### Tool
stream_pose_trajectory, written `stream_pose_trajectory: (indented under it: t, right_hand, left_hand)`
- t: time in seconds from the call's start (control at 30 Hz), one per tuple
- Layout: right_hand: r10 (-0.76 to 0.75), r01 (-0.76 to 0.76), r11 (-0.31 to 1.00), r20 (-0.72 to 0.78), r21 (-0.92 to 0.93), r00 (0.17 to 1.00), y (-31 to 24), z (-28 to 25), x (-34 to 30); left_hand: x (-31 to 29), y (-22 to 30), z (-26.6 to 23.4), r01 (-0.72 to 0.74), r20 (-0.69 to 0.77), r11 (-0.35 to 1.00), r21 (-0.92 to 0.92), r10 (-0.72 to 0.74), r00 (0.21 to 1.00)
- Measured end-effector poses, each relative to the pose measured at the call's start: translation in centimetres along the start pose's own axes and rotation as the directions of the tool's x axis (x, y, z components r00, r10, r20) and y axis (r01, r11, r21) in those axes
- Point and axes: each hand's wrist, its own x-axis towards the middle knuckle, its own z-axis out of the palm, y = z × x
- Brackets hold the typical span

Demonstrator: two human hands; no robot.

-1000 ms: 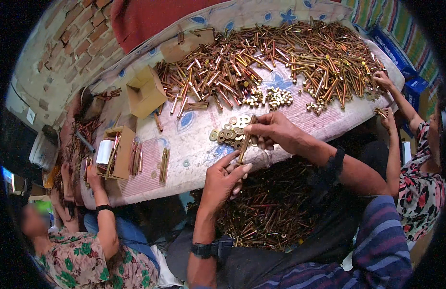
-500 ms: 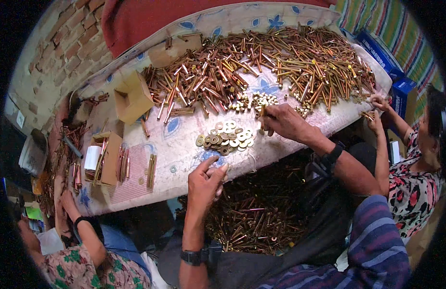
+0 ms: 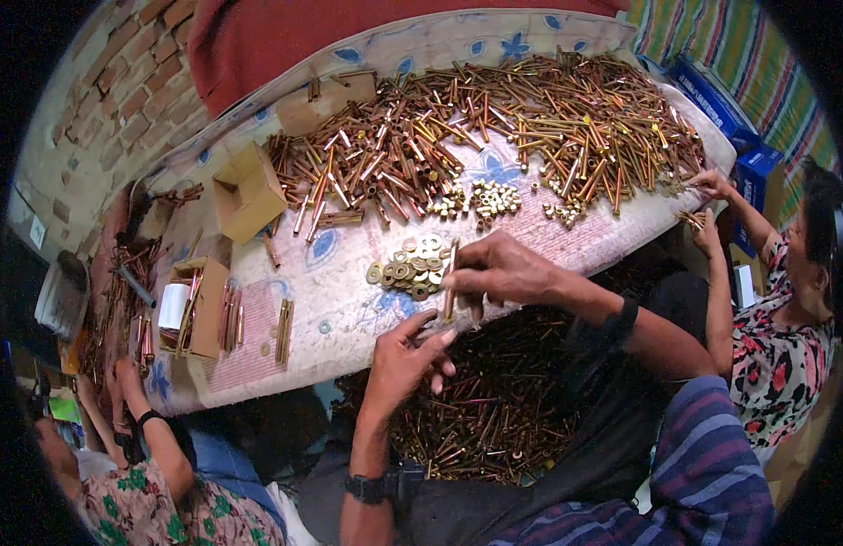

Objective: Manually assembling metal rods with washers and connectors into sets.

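Observation:
Upright in the pinched fingers of my right hand [image 3: 508,271] is a long copper-coloured bolt [image 3: 451,280], just right of a small pile of flat washers [image 3: 411,268]. My left hand [image 3: 403,366] is at the table's front edge, below the bolt's lower end. Its thumb and index finger are apart, the other fingers loosely bent, and nothing shows in it. Beyond the washers lies a cluster of small pale nuts [image 3: 492,202]. A wide heap of similar bolts and metal tubes [image 3: 394,150] spreads across the table's far side.
An open cardboard box [image 3: 248,191] lies at the left, near another box [image 3: 203,314] holding a white roll and rods. More bolts [image 3: 494,428] fill the space below the table edge. A co-worker's hands [image 3: 708,232] work at the right; another person's hand [image 3: 128,382] is at the left.
My right hand has moved left and nearer from the nuts, carrying the bolt to above my left hand. My left hand has shifted slightly right and down.

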Motion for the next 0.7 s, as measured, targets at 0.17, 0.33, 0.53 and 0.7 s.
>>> stream_pose_trajectory:
  t: [0.17,0.33,0.53,0.7]
  right_hand:
    - [-0.119,0.120,0.993,0.120,0.001,0.986,0.3,2.1,-0.1]
    - [-0.101,0.112,0.992,0.149,-0.065,0.984,0.5,0.1,0.5]
    - [-0.306,0.021,0.714,-0.285,-0.699,0.908,6.6,-4.6,2.5]
    - [-0.235,-0.123,0.576,-0.308,-0.808,0.922,8.3,-4.6,3.3]
  left_hand:
    - [-0.1,0.8,0.4,-0.026,0.079,0.995,-0.094,0.033,0.996]
    - [-0.3,0.5,-0.2,0.012,0.055,1.000,0.000,-0.012,0.998]
    - [0.2,-0.8,-0.5,0.018,0.023,1.000,-0.007,-0.018,1.000]
    - [-0.1,-0.5,-0.5,0.033,0.016,0.999,0.000,-0.033,0.999]
